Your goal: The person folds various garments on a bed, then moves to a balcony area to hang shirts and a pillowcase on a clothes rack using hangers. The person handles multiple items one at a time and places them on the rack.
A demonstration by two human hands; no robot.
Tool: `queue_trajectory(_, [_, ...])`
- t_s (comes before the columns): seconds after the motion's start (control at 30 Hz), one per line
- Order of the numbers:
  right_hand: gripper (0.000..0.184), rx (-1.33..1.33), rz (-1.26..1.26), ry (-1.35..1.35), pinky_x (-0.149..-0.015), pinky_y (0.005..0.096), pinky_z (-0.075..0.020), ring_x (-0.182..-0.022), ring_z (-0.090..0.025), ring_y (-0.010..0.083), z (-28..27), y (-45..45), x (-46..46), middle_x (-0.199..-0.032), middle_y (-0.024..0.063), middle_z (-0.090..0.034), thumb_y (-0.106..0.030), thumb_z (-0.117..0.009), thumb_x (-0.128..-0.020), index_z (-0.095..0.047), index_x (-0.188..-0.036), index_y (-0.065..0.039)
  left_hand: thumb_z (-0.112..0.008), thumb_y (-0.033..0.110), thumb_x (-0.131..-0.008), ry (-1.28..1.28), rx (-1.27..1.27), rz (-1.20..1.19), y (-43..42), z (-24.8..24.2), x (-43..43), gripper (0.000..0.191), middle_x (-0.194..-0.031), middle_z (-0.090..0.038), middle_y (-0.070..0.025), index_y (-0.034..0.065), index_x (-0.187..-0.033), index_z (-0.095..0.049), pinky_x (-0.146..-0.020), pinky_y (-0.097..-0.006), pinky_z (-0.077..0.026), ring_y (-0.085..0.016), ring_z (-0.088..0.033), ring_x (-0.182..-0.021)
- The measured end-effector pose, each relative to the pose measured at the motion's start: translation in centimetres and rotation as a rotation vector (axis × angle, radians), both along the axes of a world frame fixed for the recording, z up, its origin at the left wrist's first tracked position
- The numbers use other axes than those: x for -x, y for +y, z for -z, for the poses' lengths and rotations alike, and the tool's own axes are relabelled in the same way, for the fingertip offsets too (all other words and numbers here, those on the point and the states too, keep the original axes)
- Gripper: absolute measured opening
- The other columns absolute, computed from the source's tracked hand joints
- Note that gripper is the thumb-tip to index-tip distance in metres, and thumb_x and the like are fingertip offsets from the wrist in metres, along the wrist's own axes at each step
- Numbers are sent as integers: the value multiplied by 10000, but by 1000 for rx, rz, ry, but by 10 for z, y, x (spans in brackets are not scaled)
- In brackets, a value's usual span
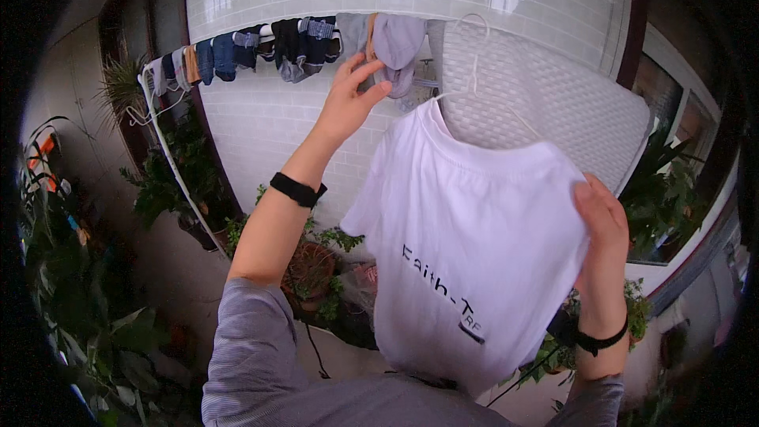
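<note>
A white T-shirt [474,201] with dark printed lettering hangs in front of me on a white hanger [474,74]. The hanger's hook overlaps the top of a white textured pad; whether it rests on the rail I cannot tell. My right hand [600,219] grips the shirt at the shoulder on the right side, its thumb hidden. Up by the drying rail, my left hand [350,95] has its fingers apart and holds nothing visible. Its fingertips are close to a pale grey sock [398,41]; contact is unclear.
Several socks and small garments [222,56] hang along the white drying rack [169,157]. The textured pad [569,89] drapes over its right part. A white tiled wall [267,142] stands behind. Potted plants [308,270] sit below, with leafy plants [112,332] at the left.
</note>
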State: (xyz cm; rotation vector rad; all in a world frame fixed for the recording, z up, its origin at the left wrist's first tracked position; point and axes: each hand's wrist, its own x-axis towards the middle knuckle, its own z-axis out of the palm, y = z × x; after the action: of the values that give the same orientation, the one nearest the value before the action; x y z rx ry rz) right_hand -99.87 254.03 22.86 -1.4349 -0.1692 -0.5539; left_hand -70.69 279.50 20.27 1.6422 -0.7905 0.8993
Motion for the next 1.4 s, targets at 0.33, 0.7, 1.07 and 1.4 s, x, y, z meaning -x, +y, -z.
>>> queue_trajectory(0.33, [252, 179, -56, 58, -679, 206, -415, -737, -532, 51, 0, 30, -83, -834, -8, -625, -226, -518, -958, -644, -960, -8, -656, 76, -845, 88, 66, 26, 6, 31, -15, 341, -1429, -384, -172, 93, -1185, -626, -818, -300, -524, -264, -545, -1158])
queue_trajectory(0.7, [329, 195, 40, 5, -839, 236, -456, -919, -586, 101, 24, 10, -68, -1040, 47, -642, -167, -626, -908, -561, -1186, -3, -596, 50, -890, 124, -7, 192, 7, 104, 71, 257, -1387, -466, -105, 87, -1137, -655, -812, -260, -492, -176, -538, -1149])
queue_trajectory(1.07, [343, 347, -138, 411, -776, 277, -506, -900, -610, 118, 109, 31, -45, -1028, 64, -657, -74, -686, -842, -578, -1155, 13, -710, 317, -823, 389, -101, 516, -31, 224, 169, 686, -1512, -248, -153, 92, -1396, -409, -1038, -410, -345, -284, -332, -1346])
queue_trajectory(1.4, [402, 923, -498, 213, -802, 417, -513, -943, -635, 363, 167, 97, -38, -1013, 195, -641, -185, -656, -835, -514, -1174, -23, -826, 236, -685, 276, 77, 398, 1, 144, 189, 1043, -1521, -216, -152, 39, -1482, -184, -1065, -447, -310, -305, -324, -1357])
